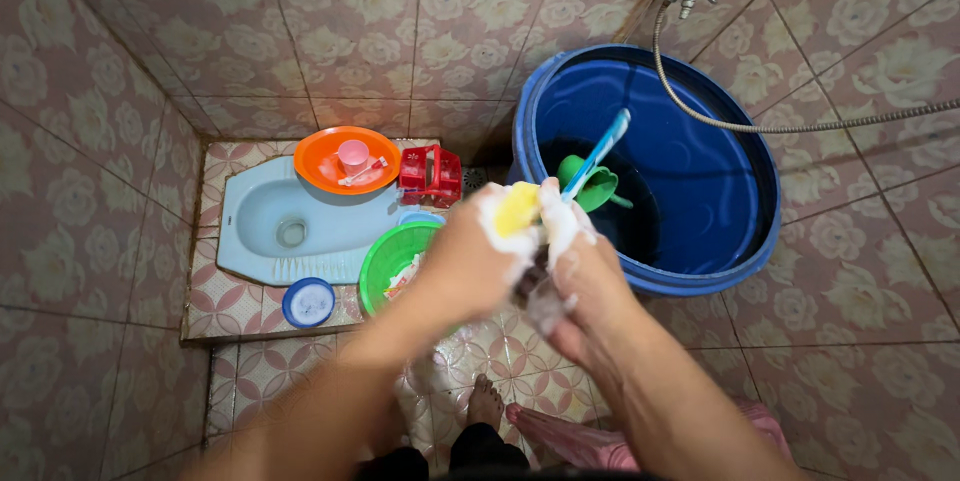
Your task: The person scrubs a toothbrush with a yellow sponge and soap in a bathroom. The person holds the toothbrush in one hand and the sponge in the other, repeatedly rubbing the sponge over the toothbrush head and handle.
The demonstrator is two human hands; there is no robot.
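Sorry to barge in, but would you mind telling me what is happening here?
A person stands on a tiled floor with both hands covered in soap foam. The left hand presses a yellow sponge against a blue-and-white utensil that the right hand grips. Behind the hands sits a big blue barrel with a green scoop inside. To the left are a green bowl, an orange plate and a red basket.

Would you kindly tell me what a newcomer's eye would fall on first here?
The soapy left hand and right hand at centre, scrubbing a blue-white utensil with a yellow sponge. Behind them stands a big blue barrel; to the left, an orange plate lies across a squat toilet.
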